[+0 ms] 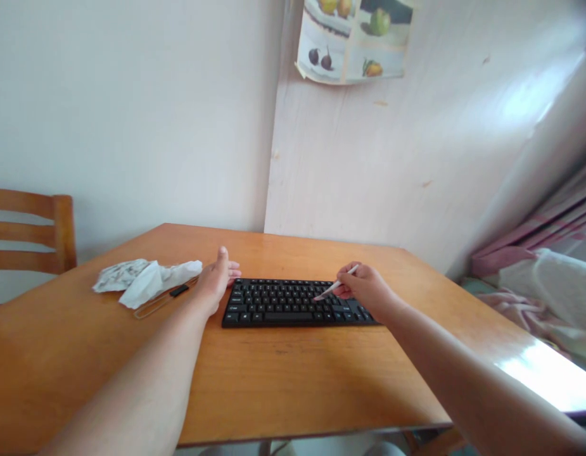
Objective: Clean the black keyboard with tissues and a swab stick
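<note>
A black keyboard (283,304) lies flat on the wooden table in front of me. At its left end rests my left hand (217,278), thumb pointing up and fingers stretched out beside the far left corner; whether they press on the keyboard I cannot tell. My right hand (362,288) is over the keyboard's right part, closed around a slim white brush (337,286). The brush slants down to the left, and its pinkish tip is at the keys right of the middle. Some of the right-hand keys are hidden behind my hand.
Left of my left hand lie crumpled white tissues (152,278) and a thin looped cord (152,308) with a small black piece (179,291). A wooden chair (59,231) stands at the far left. Beyond the table (293,380) rises a wall (178,126); bedding (544,297) is at the right.
</note>
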`<state>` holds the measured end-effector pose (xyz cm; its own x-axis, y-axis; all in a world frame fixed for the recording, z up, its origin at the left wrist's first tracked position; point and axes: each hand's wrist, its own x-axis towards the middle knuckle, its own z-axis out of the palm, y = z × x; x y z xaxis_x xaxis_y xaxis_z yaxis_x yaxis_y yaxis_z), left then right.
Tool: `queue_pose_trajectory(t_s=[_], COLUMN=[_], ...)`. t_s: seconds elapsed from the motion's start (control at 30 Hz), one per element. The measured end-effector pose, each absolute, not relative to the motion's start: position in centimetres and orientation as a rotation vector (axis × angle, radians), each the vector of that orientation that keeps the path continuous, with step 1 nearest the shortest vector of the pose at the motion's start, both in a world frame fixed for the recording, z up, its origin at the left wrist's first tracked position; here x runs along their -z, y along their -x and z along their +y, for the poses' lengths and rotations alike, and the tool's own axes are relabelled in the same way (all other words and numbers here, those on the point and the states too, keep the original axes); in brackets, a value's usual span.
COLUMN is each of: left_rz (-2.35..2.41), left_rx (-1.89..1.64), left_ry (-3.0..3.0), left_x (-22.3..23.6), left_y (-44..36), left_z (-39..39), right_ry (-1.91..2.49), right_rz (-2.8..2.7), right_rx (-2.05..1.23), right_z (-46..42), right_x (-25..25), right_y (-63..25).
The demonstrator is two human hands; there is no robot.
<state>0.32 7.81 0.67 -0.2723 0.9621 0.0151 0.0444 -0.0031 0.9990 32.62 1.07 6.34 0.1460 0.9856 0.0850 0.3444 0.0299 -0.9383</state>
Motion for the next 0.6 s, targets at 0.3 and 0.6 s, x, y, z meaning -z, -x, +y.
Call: queue_pose_trajectory(t_s=[0.3,0.6], left_rz=[1.438,1.447], left_rx=[-1.412,-1.398], left_ry=[-1.110,-1.114], left_x=[-0.5,-0.6], left_y=[-0.2,-0.4], left_z=[7.7,7.7], right_ry=[1.618,1.140], right_rz=[-1.540,-1.486], right_rx=[-0.314,-0.979], right_z=[0.9,0.0], right_x=[-7.9,-8.0], right_y=[-37.5,-26.1])
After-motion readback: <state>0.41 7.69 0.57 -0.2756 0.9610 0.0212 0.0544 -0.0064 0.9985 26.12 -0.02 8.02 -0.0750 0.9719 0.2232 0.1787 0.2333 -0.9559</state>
